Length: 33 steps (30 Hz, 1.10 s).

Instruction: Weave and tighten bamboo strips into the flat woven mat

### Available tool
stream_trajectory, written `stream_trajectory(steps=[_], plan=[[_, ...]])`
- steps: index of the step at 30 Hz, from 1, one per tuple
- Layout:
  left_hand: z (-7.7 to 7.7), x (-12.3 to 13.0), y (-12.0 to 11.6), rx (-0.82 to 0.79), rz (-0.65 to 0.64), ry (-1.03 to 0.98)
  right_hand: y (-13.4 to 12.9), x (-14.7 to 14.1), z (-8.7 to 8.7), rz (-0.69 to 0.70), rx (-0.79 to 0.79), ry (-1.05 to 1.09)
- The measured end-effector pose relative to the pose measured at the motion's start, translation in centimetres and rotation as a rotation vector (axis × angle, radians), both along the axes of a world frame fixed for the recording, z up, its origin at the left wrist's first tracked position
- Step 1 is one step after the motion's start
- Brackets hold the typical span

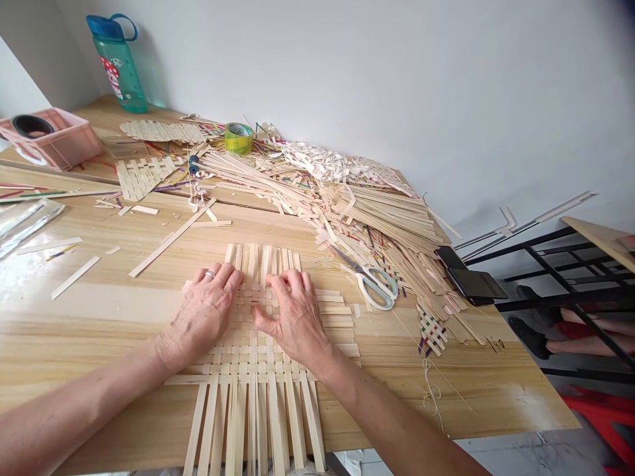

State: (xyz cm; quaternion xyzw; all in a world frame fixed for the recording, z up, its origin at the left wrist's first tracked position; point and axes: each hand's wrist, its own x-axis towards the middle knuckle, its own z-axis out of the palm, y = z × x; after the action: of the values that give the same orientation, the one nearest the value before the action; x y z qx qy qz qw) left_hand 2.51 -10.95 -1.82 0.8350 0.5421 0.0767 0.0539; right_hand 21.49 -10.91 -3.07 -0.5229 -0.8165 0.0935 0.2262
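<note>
A mat of pale flat strips [253,357], partly woven, lies on the table in front of me. Its long loose strip ends [249,423] fan out toward me, and shorter ends stick out at the right and far side. My left hand [209,301] rests on the mat's far left part, a ring on one finger. Its fingers lie over the strips and its thumb is hidden. On the far right part is my right hand [294,314], fingers bent and thumb spread away from them, fingertips touching the weave. Both hands cover part of the mat.
Scissors [377,287] lie right of the mat, before a heap of loose strips [381,215]. Behind are yellow-green tape [239,138], a pink basket [74,149] and a teal bottle [122,73]. A phone [477,284] sits near the table's right edge.
</note>
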Motion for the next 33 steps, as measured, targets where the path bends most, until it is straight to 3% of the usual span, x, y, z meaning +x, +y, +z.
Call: stream_trajectory(steps=[24, 33], plan=[[-0.3, 0.0, -0.2, 0.03, -0.006, -0.006, 0.0, -0.1, -0.2, 0.01, 0.017, 0.015], [-1.5, -0.6, 0.0, 0.157, 0.011, -0.081, 0.4, 0.3, -0.2, 0.031, 0.01, 0.091]])
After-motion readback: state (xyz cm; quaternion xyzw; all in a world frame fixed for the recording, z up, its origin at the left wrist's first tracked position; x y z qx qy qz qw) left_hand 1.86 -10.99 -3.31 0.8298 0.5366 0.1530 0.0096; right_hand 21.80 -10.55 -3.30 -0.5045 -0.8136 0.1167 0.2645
